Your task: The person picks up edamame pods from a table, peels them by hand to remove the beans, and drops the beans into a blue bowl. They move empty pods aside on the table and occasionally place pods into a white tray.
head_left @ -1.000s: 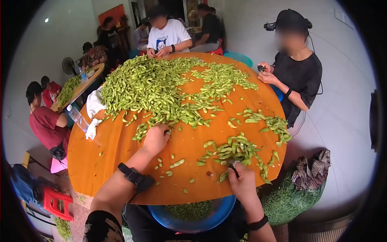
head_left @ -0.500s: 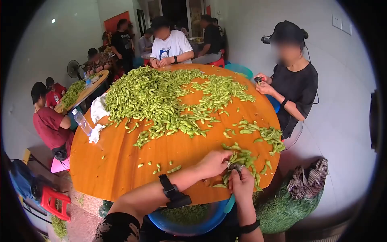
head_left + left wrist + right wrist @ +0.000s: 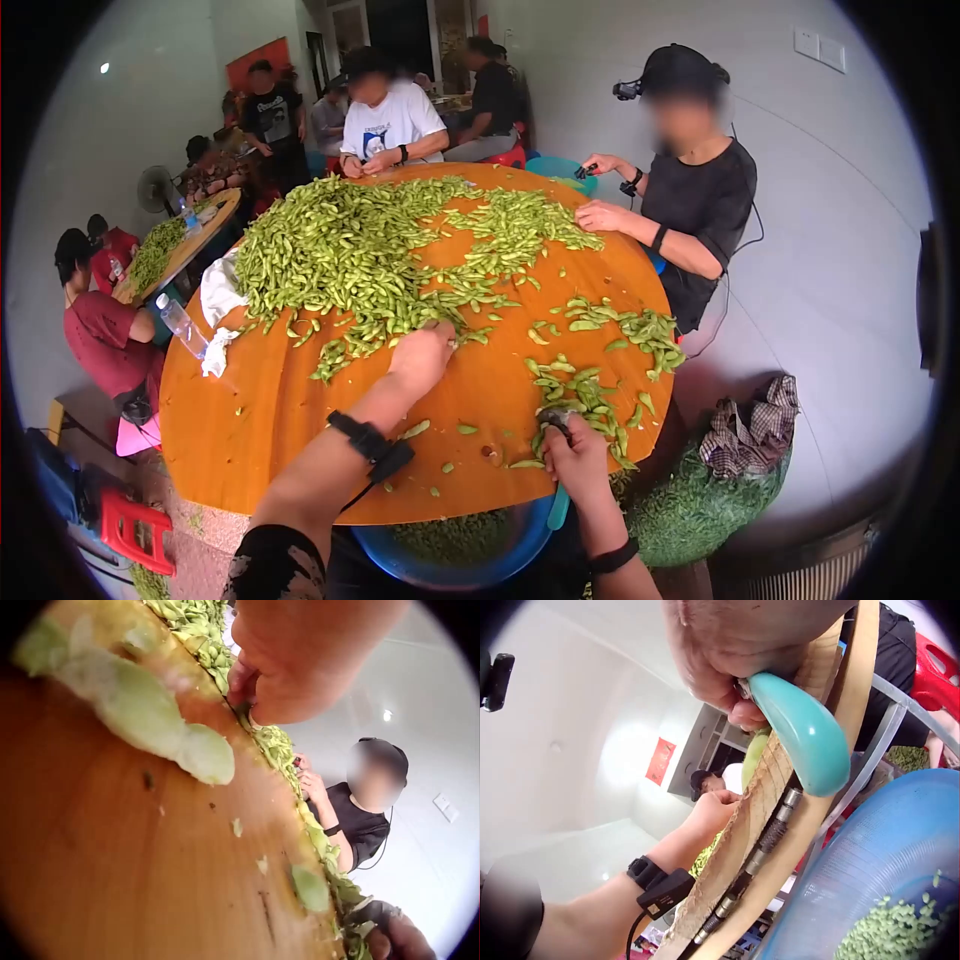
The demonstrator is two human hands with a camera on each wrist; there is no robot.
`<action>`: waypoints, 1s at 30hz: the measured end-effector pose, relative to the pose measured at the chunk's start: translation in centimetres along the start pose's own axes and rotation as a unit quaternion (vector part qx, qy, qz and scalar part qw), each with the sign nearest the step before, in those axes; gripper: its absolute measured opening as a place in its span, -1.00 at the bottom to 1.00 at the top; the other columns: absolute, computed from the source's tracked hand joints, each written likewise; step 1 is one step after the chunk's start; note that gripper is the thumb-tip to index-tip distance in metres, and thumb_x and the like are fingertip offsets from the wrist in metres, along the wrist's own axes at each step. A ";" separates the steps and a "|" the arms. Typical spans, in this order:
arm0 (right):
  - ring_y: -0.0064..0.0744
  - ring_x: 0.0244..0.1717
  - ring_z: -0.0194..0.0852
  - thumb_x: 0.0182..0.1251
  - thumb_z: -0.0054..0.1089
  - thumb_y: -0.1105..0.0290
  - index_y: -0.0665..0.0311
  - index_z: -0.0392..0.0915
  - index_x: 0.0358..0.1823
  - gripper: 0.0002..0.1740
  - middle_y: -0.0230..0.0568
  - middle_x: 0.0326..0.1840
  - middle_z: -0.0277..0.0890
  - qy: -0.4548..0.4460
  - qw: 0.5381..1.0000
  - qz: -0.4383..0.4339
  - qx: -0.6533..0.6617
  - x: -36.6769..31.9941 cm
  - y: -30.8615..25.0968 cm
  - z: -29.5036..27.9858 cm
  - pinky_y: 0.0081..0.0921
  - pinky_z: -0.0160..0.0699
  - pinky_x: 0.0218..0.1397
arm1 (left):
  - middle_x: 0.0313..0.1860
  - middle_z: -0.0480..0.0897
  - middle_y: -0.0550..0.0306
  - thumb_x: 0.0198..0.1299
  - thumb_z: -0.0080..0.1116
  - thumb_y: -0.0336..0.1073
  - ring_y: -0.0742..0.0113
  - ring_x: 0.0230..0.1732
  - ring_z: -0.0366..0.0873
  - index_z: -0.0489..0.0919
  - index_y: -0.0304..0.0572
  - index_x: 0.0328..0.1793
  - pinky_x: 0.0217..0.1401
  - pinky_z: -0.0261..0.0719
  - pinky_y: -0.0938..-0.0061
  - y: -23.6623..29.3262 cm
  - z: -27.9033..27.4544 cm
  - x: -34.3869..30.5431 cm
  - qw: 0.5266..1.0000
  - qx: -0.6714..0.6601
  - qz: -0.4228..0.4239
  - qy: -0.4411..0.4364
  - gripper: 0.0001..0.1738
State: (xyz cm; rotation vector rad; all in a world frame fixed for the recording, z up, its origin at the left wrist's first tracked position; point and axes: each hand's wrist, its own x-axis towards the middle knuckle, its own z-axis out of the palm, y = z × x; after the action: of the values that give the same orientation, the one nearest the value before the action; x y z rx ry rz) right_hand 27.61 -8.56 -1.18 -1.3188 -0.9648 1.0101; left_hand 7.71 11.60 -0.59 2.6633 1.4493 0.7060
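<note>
My left hand [image 3: 422, 358] reaches to the near edge of the large heap of green soybean pods [image 3: 330, 250]. Its fingers are bent down at the pods, and I cannot tell whether they pinch one. Near the table's front right edge, my right hand [image 3: 580, 462] grips a tool with a turquoise handle [image 3: 802, 735]. The handle sticks out below the palm, and a dark part [image 3: 553, 420] shows by the thumb, beside a smaller pile of pods [image 3: 590, 395]. A flat pod [image 3: 150, 712] lies close to the left wrist camera on the wooden table [image 3: 270, 420].
Below the table edge sits a blue basin [image 3: 375, 555] holding shelled beans [image 3: 889, 930]. A full green mesh sack [image 3: 700, 510] stands at right, with checked cloth [image 3: 750, 430] on top. A bottle [image 3: 182, 325] and white cloth [image 3: 220, 290] lie at left. Other people sit around the table.
My left hand went from the heap to my right hand, then back to the heap. My right hand stays by the small pile. The person at right has parted their hands, one reaching onto the table.
</note>
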 end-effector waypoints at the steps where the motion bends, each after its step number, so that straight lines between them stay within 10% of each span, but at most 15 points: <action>1: -0.71 -0.72 0.26 0.38 -0.05 0.52 0.30 0.48 -0.23 -0.90 -0.40 -0.56 0.41 0.006 1.000 0.001 -0.001 0.1 0.1 0.0 -0.70 0.21 -0.70 | -0.26 0.59 0.00 0.16 0.08 -0.47 0.04 -0.29 0.61 0.55 -0.18 -0.10 -0.24 0.58 0.25 0.6 -0.8 -0.6 1.000 -0.004 0.005 -0.002 -0.83; 4: -0.72 -0.64 0.32 0.37 0.06 0.45 0.29 0.49 -0.11 -0.87 -0.43 -0.51 0.45 -0.079 0.996 0.021 0.027 0.3 -0.4 0.9 -0.70 0.26 -0.63 | -0.30 0.61 0.11 0.21 -0.02 -0.56 0.34 -0.33 0.61 0.52 -0.19 -0.05 -0.31 0.58 0.43 2.7 -3.2 -3.5 0.954 -0.272 -0.058 -0.109 -0.78; 6: -0.71 -0.64 0.33 0.37 0.06 0.45 0.29 0.49 -0.19 -0.91 -0.43 -0.52 0.44 -0.098 0.992 0.063 0.049 0.5 -2.6 2.7 -0.71 0.23 -0.64 | -0.26 0.60 0.18 0.23 -0.08 -0.63 0.50 -0.33 0.56 0.48 -0.23 0.06 -0.30 0.58 0.55 3.6 -3.8 -5.8 0.777 -0.588 -0.154 -0.163 -0.69; 9: -0.71 -0.62 0.35 0.37 0.08 0.42 0.30 0.51 -0.27 -0.89 -0.43 -0.49 0.46 -0.132 0.981 0.104 0.101 0.5 -2.8 4.8 -0.72 0.20 -0.67 | -0.23 0.61 0.16 0.26 -0.08 -0.61 0.45 -0.35 0.58 0.45 -0.26 0.15 -0.26 0.61 0.54 4.8 -5.1 -7.8 0.730 -0.645 -0.158 -0.163 -0.66; 24: -0.69 -0.70 0.30 0.38 0.08 0.44 0.30 0.56 -0.17 -0.88 -0.38 -0.45 0.52 -0.084 0.981 0.129 0.121 -1.2 -1.2 8.2 -0.73 0.08 -0.72 | -0.27 0.61 0.24 0.40 -0.07 -0.47 0.54 -0.37 0.56 0.52 -0.20 0.15 -0.33 0.59 0.60 3.0 -2.1 -10.8 0.748 -0.633 -0.123 -0.158 -0.74; 30: -0.70 -0.73 0.24 0.37 0.01 0.53 0.35 0.56 -0.16 -0.86 -0.35 -0.49 0.49 -0.050 0.976 0.118 0.174 -1.2 -1.0 9.5 -0.73 0.03 -0.75 | -0.29 0.60 0.25 0.39 -0.01 -0.39 0.53 -0.31 0.54 0.55 -0.23 0.13 -0.27 0.57 0.58 2.2 -2.4 -10.6 0.632 -0.733 -0.162 -0.192 -0.75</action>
State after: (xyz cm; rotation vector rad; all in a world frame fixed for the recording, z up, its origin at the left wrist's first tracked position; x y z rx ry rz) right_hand 18.25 -6.91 0.12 -1.1113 -0.6750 1.3716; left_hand 3.57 1.45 -1.88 1.0842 0.5737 0.6926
